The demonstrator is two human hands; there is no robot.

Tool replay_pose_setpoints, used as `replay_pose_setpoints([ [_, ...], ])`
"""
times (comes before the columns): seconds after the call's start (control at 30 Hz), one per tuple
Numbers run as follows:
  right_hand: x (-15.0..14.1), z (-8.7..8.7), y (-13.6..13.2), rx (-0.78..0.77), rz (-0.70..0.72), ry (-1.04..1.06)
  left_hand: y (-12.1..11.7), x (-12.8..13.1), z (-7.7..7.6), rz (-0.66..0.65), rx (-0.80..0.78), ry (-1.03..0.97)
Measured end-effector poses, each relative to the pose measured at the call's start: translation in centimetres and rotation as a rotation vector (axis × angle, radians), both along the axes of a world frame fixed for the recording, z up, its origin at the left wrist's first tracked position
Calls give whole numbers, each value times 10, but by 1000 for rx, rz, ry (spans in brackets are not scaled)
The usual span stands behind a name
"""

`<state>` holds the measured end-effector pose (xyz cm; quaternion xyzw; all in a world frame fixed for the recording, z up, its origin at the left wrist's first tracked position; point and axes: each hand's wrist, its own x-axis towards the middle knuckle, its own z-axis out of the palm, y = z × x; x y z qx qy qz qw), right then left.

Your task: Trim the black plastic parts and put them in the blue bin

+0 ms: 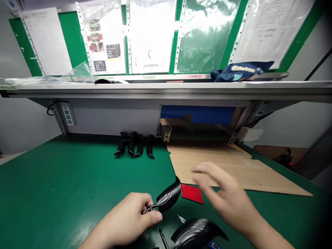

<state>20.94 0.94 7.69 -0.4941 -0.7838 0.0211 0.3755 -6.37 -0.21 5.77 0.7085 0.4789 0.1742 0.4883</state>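
Observation:
My left hand [132, 218] is closed, thumb against fingers, on the thin stem of a glossy black, ribbed, horn-shaped part [169, 195]. A second black ribbed part [198, 232] lies or hangs lower down at the front edge; whether it joins the first is hidden. A slim dark rod [163, 236] runs down below my left thumb. Partly behind the lower part is a blue tool [213, 245] with a pointed metal tip. My right hand [225, 195], a little blurred, hovers with fingers stretched out and holds nothing, right of a red square [192, 193].
Several similar black parts [134, 144] stand at the back of the green table [77, 176]. A cardboard sheet [215, 157] covers the right rear, in front of an opening with a blue flap [197, 113]. Overhead runs a shelf [145, 90] with a dark blue pouch [240, 71].

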Motion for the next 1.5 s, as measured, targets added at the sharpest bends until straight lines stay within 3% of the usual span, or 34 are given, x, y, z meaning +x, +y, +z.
replay_pose_setpoints([
  [0.07, -24, 11, -9, -62, 219, -323, -2, -1, -2, -7, 133, 91],
  [0.17, -52, 10, -14, -243, 267, -686, -4, 2, -5, -53, 122, 64],
  [0.23, -59, 2, -12, -357, 283, -679, -4, 6, -7, -75, -20, -61],
  [0.33, -59, -10, -8, -523, 382, -381, -2, 12, -9, -135, -253, -394],
  [0.4, -59, -14, -7, -582, 385, -225, -1, 12, -9, -190, -298, -520],
  [0.47, -61, -12, -8, -502, 393, -286, -3, 8, -8, -221, -201, -425],
  [0.57, -64, 2, -14, -360, 537, -621, -7, -3, -4, -253, 38, -205],
  [0.67, -60, 21, -11, -491, 668, -693, -7, -13, 3, -351, 64, -197],
  [0.73, -49, 30, -1, -497, 532, -420, -2, -15, 8, -281, -12, -283],
  [0.83, -32, 30, 18, -288, 69, 66, 9, -10, 7, 152, -76, -522],
  [0.9, -27, 19, 23, -187, -183, 226, 16, -4, 1, 395, -48, -633],
  [0.93, -28, 11, 22, -188, -223, 245, 18, 1, -4, 451, -22, -657],
  [1.07, -47, -33, 4, -235, -30, 34, 16, 20, -24, 439, 5, -685],
  [1.2, -53, -64, -1, -138, -86, -155, 4, 36, -36, 315, -93, -798],
  [1.33, -46, -63, 6, -14, -118, -149, -2, 44, -38, 330, -421, -1014],
  [1.4, -46, -54, 7, -60, -98, -148, 0, 41, -34, 360, -348, -902],
  [1.5, -50, -39, 0, -338, -33, -184, 9, 28, -25, 381, -87, -631],
])
